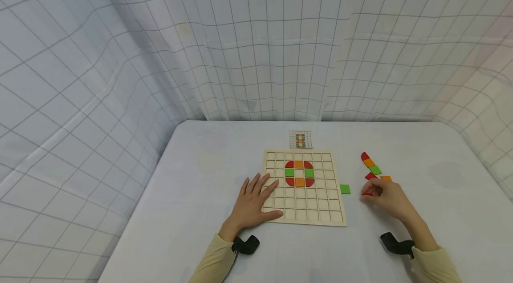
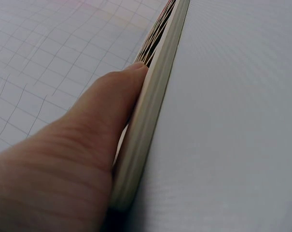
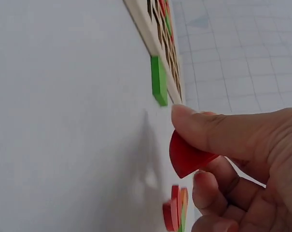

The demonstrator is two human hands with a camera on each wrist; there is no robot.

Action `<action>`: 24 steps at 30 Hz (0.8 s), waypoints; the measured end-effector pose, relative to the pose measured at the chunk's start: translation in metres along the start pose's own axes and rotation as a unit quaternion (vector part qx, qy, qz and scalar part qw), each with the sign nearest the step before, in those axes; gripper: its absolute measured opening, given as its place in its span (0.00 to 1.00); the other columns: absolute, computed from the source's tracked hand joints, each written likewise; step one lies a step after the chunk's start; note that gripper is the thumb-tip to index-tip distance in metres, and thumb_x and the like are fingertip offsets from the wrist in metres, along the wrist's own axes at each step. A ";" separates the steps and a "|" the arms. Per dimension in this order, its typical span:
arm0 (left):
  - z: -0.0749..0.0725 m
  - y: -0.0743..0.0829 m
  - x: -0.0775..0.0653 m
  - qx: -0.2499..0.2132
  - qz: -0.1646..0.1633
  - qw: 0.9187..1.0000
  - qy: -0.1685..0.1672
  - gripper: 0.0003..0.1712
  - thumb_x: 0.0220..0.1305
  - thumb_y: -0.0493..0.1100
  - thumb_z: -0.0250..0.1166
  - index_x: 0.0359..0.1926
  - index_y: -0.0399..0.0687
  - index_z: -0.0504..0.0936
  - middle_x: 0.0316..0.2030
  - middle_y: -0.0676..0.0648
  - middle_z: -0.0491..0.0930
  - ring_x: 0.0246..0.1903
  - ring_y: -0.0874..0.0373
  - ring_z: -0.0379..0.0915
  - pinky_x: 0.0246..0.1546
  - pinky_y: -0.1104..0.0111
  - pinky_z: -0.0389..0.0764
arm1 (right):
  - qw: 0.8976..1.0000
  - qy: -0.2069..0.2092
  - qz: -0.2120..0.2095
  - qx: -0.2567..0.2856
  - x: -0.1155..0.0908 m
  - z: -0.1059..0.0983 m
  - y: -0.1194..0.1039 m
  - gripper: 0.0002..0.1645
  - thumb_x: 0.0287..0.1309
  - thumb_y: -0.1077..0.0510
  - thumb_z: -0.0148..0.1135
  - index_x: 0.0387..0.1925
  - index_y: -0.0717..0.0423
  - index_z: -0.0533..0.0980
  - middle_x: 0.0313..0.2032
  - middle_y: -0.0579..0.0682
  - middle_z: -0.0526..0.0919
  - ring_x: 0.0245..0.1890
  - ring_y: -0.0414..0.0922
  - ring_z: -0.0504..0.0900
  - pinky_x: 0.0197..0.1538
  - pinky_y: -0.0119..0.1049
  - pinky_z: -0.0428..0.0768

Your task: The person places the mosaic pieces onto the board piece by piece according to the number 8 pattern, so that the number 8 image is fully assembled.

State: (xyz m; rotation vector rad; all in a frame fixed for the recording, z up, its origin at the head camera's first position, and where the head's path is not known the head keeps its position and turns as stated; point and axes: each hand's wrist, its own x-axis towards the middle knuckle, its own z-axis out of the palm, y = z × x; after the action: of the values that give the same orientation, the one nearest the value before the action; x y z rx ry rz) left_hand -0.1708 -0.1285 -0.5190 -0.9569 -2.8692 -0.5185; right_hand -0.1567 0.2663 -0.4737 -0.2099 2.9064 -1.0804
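Observation:
A wooden grid board (image 1: 300, 212) lies on the white table, with red quarter-circle, orange and green tiles set in a ring in its upper middle cells. Spread over the board's left edge is my left hand (image 1: 250, 207), fingers straight; its thumb lies along the near rim of the board (image 2: 153, 111). To the right of the board, my right hand (image 1: 386, 198) pinches a red quarter-circle tile (image 3: 189, 157) between thumb and fingers, above the tabletop. A green square tile (image 1: 345, 189) rests beside the board's right edge, left of that hand.
Several loose tiles lie past my right hand: a red one (image 1: 364, 156), an orange one (image 1: 368, 163), a green one (image 1: 375, 170) and others partly hidden by it. A small pattern card (image 1: 300, 139) sits behind the board. Gridded white curtains (image 1: 260, 51) surround the table.

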 end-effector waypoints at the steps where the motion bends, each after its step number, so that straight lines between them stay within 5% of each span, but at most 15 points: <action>1: 0.000 0.000 0.000 0.000 0.000 1.000 0.000 0.48 0.57 0.70 0.58 0.73 0.56 0.57 0.72 0.46 0.51 0.70 0.45 0.40 0.66 0.47 0.39 | 1.000 0.001 -0.005 0.013 0.001 0.003 -0.004 0.09 0.47 0.63 0.73 0.28 0.55 0.79 0.22 0.44 0.75 0.24 0.42 0.70 0.27 0.31 0.70; 10: 0.000 0.000 -0.001 0.001 0.003 1.000 -0.001 0.48 0.57 0.70 0.58 0.73 0.55 0.57 0.72 0.46 0.51 0.70 0.44 0.40 0.66 0.46 0.40 | 0.986 -0.051 -0.025 0.157 0.020 0.040 -0.043 0.12 0.50 0.60 0.72 0.36 0.59 0.81 0.26 0.46 0.80 0.26 0.43 0.77 0.29 0.30 0.76; 24: 0.000 0.001 0.001 -0.003 0.009 1.000 0.017 0.47 0.57 0.71 0.57 0.72 0.54 0.60 0.70 0.43 0.54 0.69 0.42 0.43 0.64 0.44 0.43 | 0.977 -0.078 -0.120 0.159 0.058 0.087 -0.090 0.05 0.52 0.57 0.71 0.30 0.53 0.82 0.26 0.41 0.82 0.24 0.39 0.78 0.28 0.33 0.77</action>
State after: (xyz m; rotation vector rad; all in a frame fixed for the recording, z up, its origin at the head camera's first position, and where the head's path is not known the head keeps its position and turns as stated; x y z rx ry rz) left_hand -0.1710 -0.1274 -0.5183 -0.9639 -2.8284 -0.5377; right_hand -0.1973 0.1345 -0.4802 -0.6130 2.5705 -1.4705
